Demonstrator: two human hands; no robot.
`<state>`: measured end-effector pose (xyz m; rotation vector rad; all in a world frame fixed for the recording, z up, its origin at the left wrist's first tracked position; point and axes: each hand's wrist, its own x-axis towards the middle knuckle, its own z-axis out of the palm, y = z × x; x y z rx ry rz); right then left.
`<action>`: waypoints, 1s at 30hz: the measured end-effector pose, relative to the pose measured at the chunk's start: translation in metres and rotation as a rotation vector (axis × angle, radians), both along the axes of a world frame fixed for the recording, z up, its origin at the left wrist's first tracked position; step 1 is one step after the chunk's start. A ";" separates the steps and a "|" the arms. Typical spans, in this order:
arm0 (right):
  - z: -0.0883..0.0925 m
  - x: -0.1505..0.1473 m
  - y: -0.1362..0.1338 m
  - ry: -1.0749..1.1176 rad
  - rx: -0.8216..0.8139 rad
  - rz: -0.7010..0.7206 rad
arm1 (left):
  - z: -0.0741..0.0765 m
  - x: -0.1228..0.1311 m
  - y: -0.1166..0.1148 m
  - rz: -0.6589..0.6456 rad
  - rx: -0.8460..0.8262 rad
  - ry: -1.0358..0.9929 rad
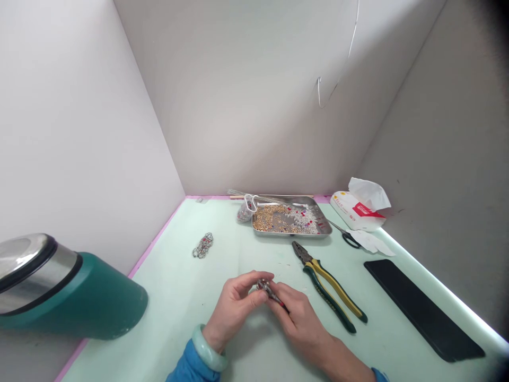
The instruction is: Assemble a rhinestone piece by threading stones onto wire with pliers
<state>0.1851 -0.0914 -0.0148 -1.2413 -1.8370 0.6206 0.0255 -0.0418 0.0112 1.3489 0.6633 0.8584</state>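
Note:
At the near middle of the table, my left hand pinches a small silvery beaded piece between thumb and fingers. Against it, my right hand is closed around a slim metal tool with some red on it, its tip touching the beaded piece. Fingers cover much of both items, so their full shape is hidden. Large pliers with green and yellow handles lie to the right of my right hand. A bundle of silvery and red beaded chain rests farther back on the left.
A metal tray holds gold, clear and red beads, with a small mesh bag at its left. Scissors, a tissue box and a black flat object are on the right. A green flask occupies the left.

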 end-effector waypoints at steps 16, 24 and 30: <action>0.013 -0.002 -0.003 0.094 -0.117 0.083 | 0.006 0.003 -0.002 0.014 0.126 -0.039; 0.018 0.001 -0.001 0.128 -0.185 0.102 | 0.003 0.006 -0.002 0.104 0.259 0.063; 0.016 0.001 -0.002 0.083 -0.172 0.119 | 0.005 0.004 -0.005 0.044 0.270 0.052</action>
